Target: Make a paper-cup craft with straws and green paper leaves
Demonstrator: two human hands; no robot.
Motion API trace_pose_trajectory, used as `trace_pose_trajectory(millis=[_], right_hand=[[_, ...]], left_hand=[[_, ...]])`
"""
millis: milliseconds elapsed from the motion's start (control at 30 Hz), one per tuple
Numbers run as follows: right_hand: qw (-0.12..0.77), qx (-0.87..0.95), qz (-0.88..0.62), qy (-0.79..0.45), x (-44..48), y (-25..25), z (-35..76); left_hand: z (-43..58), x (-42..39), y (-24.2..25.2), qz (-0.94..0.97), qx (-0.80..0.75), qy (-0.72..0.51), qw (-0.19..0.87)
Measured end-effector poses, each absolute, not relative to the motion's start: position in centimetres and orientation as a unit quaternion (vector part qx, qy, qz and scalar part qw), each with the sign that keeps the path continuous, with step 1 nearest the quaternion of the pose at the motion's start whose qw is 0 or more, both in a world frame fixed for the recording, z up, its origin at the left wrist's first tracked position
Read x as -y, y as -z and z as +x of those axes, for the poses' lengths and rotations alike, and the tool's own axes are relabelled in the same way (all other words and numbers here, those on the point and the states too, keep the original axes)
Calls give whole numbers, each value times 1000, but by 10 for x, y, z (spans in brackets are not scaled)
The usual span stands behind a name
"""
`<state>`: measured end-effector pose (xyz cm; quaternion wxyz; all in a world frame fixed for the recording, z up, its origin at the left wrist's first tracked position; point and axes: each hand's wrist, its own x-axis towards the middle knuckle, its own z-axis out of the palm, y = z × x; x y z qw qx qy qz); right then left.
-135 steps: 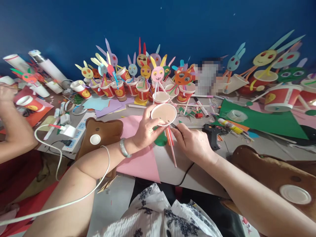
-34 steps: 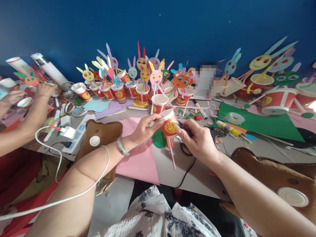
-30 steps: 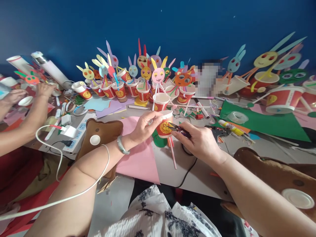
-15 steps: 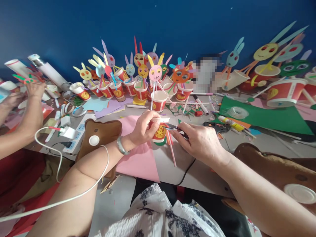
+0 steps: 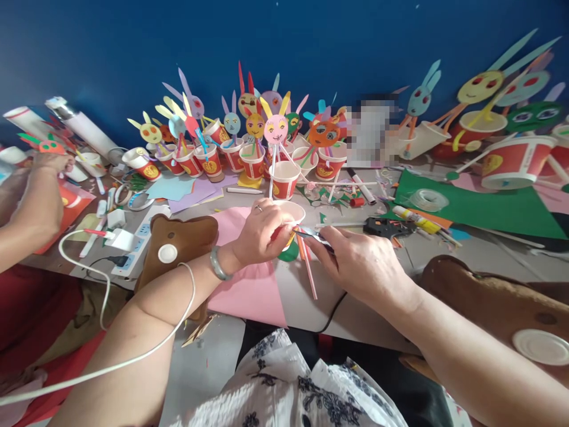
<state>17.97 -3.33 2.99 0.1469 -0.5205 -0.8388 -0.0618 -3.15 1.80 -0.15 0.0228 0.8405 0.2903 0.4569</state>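
Note:
In the middle of the head view, my left hand [image 5: 264, 231] is closed around a red-and-white paper cup [image 5: 293, 210]. Its open white rim now tilts toward me, and my fingers cover most of the printed side. My right hand [image 5: 362, 264] grips a pair of scissors [image 5: 311, 234]; the handles are largely hidden in the fist. Their blade tips touch or nearly touch the cup wall just below the rim. Pink and orange straws [image 5: 308, 267] lie under the cup, next to a green paper piece [image 5: 290, 253].
Paper cups with rabbit-faced figures [image 5: 276, 128] line the wall. Pink paper [image 5: 249, 279] lies under my left forearm. A glue gun [image 5: 382, 228] rests right of my hand. A power strip [image 5: 140, 240] and white cable [image 5: 195, 284] are at left. Another person's hand [image 5: 47, 178] works far left.
The cup has turned in my left hand, so its opening shows and its printed front is mostly covered. The scissors have shifted slightly toward the rim. At left, the other person's hand has moved left.

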Motion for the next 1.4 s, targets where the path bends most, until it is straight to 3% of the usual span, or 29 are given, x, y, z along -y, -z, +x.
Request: trace_pose_trajectory(millis=[333, 667, 1400], right_hand=[[80, 840, -536, -38, 31, -43, 182], [47, 850, -523, -51, 26, -44, 186], [141, 834, -507, -165, 18, -48, 191]], left_hand=[[-33, -19, 1, 859, -278, -422, 86], [-33, -20, 2, 865, -241, -421, 132], [-36, -19, 0, 841, -257, -440, 184]])
